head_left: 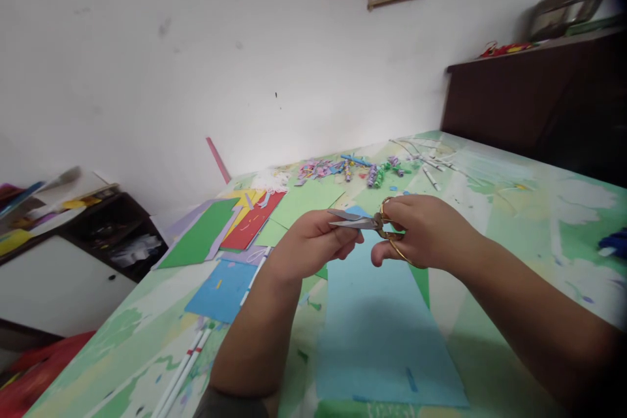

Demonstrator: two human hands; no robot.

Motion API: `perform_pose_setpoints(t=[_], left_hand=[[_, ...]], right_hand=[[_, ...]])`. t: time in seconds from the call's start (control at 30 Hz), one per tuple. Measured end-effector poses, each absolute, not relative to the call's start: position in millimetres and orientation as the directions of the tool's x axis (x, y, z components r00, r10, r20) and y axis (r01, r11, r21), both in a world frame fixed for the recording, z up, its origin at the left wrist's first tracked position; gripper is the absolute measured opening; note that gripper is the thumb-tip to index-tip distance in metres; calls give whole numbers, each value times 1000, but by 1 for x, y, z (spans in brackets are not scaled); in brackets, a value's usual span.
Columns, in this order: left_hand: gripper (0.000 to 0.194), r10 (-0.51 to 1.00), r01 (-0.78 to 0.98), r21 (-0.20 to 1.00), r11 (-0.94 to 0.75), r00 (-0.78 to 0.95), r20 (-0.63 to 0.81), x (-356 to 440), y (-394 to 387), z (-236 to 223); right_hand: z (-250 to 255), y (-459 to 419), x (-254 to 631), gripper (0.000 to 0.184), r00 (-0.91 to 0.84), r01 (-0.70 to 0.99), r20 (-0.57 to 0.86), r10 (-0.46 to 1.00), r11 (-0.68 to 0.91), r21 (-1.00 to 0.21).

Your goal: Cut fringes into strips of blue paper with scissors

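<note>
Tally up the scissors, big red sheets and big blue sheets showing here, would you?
Scissors: 1 pair, in the right hand
Big red sheet: 1
Big blue sheets: 2, one pale blue sheet and one darker blue sheet
Total: 4, leaving out anything hidden underneath

The scissors (378, 219) have grey metal blades and gold-coloured loop handles, gripped in the right hand (424, 230). Their blades, parted in a narrow V, point left across the fingertips of the left hand (311, 245), raised above the table (494, 313). A small darker blue piece (360, 237), mostly hidden, pokes out at those fingertips, just below the blades.
</note>
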State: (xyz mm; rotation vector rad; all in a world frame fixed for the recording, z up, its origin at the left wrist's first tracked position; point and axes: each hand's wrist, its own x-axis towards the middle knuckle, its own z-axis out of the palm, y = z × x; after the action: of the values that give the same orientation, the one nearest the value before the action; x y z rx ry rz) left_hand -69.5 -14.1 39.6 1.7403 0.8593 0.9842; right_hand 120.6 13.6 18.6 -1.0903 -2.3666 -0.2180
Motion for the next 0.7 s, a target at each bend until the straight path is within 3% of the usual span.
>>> perform_pose_setpoints(t=[0.4,0.7], left_hand=[[30,871,366,792,-489,257,419,-61,-12,32],[31,888,411,787,-459,228,399,-59,-17,34]], right_hand=[[19,16,123,51,-584,697,417,696,693,-181],[24,8,121,52,-569,733,398,720,663,-152]])
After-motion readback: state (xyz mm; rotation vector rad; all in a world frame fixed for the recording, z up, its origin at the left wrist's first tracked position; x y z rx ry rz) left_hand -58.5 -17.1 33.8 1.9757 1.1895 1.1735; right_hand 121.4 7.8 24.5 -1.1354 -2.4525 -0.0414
